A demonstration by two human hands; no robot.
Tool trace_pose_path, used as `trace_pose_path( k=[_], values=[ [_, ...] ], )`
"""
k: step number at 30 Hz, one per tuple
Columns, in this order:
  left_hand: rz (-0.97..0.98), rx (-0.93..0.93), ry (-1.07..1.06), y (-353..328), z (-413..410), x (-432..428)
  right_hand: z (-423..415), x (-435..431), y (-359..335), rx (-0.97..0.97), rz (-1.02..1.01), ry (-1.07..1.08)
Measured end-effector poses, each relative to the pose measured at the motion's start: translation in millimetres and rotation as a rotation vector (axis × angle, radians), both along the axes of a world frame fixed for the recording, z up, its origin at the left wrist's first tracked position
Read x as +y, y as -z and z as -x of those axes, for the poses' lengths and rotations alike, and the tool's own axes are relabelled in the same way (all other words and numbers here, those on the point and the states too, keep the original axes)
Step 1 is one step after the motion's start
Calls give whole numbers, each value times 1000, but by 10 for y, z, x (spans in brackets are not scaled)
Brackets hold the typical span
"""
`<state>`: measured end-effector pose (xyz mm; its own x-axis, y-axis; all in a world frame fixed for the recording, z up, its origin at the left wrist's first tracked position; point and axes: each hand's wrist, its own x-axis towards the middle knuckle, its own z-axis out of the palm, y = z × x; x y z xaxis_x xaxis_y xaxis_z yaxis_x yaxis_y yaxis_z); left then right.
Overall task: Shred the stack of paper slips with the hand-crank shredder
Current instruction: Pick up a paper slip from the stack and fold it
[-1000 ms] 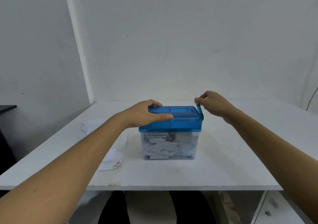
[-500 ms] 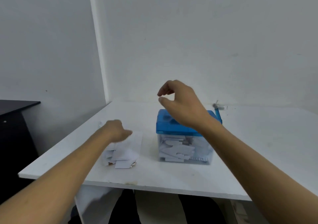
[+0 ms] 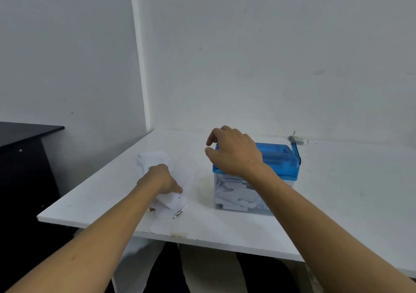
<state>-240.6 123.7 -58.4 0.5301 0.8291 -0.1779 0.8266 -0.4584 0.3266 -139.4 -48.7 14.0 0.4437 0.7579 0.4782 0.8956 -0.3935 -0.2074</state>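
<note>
The hand-crank shredder stands on the white table (image 3: 342,205). It has a blue lid (image 3: 282,157), a clear bin (image 3: 236,197) holding white shreds, and a blue crank (image 3: 296,149) sticking up at its far right corner. A loose pile of white paper slips (image 3: 174,201) lies left of it. My left hand (image 3: 161,179) is down on that pile, fingers curled and thumb pinching a slip. My right hand (image 3: 234,155) hovers over the left end of the lid with loosely curled fingers, holding nothing and well apart from the crank.
A black cabinet (image 3: 22,157) stands left of the table, lower than its top. White walls meet in a corner right behind the table. The table's near edge (image 3: 202,241) runs just in front of the slips, and dark trousered legs show below it.
My left hand left the shredder lid and went down onto the slips. My right hand let go of the crank and moved left over the lid. The view swung left.
</note>
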Motion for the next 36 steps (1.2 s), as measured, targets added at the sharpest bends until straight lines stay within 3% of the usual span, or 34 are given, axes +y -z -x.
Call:
trace_pose_path(
  k=[7, 14, 16, 19, 22, 26, 36],
  values=[
    [136, -335, -29, -183, 167, 37, 15, 16, 44, -59, 6, 13],
    [414, -727, -84, -389, 202, -7, 8, 22, 63, -60, -5, 16],
    [464, -851, -99, -434, 171, -13, 3, 25, 43, -11, -28, 13],
    [556, -1006, -77, -535, 106, -94, -22, 10, -49, 240, -181, -69],
    [576, -1103, -31, -669, -5, -216, -64, -101, -137, 431, -386, -195],
    [595, -1233, 62, -912, -217, -468, -232, -426, -276, 356, -491, -174],
    [617, -1225, 204, -1032, -643, -1013, -960, -1135, -185, 335, -465, 112]
  ],
)
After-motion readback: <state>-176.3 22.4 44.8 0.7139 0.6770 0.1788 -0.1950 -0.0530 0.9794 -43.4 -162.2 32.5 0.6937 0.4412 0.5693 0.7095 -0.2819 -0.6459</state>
